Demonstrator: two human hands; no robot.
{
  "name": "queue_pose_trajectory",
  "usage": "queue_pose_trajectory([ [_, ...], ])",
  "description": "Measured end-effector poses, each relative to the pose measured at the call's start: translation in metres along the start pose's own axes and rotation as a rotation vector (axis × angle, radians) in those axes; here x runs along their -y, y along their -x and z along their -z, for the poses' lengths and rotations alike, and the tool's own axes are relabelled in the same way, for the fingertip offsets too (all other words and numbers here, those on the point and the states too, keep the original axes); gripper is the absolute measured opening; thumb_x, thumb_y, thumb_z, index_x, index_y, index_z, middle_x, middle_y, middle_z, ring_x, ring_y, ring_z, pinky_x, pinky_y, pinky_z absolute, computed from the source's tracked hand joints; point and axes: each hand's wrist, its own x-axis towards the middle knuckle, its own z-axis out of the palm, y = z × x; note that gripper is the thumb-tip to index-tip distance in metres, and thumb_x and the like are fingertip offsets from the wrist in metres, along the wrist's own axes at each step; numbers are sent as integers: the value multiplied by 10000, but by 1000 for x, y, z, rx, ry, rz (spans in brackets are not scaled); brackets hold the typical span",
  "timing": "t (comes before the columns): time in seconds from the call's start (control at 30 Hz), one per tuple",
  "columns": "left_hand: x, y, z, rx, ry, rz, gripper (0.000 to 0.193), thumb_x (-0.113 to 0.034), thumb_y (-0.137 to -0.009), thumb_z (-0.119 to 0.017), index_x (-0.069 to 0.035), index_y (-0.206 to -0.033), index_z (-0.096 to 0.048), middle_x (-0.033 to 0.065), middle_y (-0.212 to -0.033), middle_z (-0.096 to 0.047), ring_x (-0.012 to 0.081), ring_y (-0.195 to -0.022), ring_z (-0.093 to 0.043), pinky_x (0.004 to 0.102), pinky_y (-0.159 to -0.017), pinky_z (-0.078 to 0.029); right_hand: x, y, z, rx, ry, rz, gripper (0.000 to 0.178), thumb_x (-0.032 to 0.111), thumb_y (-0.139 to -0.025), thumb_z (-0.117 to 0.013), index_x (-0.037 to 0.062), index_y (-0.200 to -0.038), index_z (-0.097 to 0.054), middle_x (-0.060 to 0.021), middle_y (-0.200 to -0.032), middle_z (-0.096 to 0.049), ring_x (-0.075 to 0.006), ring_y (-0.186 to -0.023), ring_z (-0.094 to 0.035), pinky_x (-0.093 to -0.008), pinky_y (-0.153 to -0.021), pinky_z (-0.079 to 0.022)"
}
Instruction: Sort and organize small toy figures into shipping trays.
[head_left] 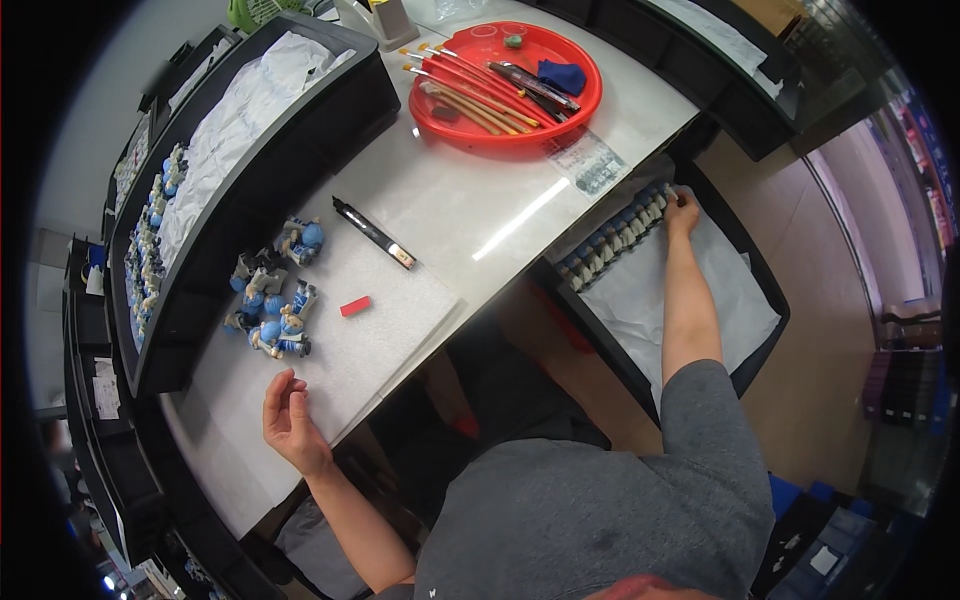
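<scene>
My right hand [682,214] reaches into a black crate [764,262] beside the table. Its fingers are closed around a small figurine at the far end of a row of blue-and-white figurines [614,240]; the fingers partly hide it. White paper [640,310] lines that crate. My left hand [292,425] is over the near edge of the table mat, palm turned up and fingers loosely bent apart, holding nothing. Just beyond it, several blue-and-white figurines [268,312] lie in a loose cluster. A red block [355,306] and a black marker [374,233] rest to their right.
At the far side of the white table [470,190] stands a red round tray [420,120] with brushes, pens and a blue cloth [562,77]. A large black bin [270,155] with white paper and more figurines runs along the left. Another black bin [740,95] is at far right.
</scene>
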Motion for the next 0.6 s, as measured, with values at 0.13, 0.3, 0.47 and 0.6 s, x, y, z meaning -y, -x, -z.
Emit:
queue_pose_trajectory([
  [0.13, 0, -2, -3, 12, 16, -6, 257, 28, -784, -526, 33, -1040, -551, 111, -1035, -559, 151, -861, -523, 244, -766, -416, -5, -9, -8, 146, 105, -8, 281, 274, -726, -628, 83, -932, -643, -118, -863, -642, -231, -829, -614, -323, -748, -459],
  [0.3, -3, 0, 5, -41, 11, 12, 254, 43, -775, -533, 37, -1028, -553, 110, -1016, -564, 151, -854, -536, 240, -756, -426, -20, -26, -27, 320, 214, 155, 393, 376, -754, -571, 78, -1007, -614, -149, -935, -623, -283, -903, -591, -343, -793, -442],
  [0.47, -1, -7, -8, -70, 19, 62, 183, 52, -771, -553, 40, -951, -581, 91, -946, -583, 136, -836, -550, 237, -763, -439, 15, -14, 8, -62, -28, 322, 376, 172, -751, -623, -3, -1071, -532, -179, -1022, -578, -285, -949, -558, -345, -825, -428],
  [0.6, -5, -3, -2, -83, 83, 60, 164, 48, -786, -541, 27, -941, -589, 67, -923, -588, 116, -814, -559, 221, -749, -446, 142, 70, 47, -114, -726, 324, 362, -20, -768, -583, -34, -1111, -466, -117, -956, -571, -169, -838, -537, -269, -773, -447],
])
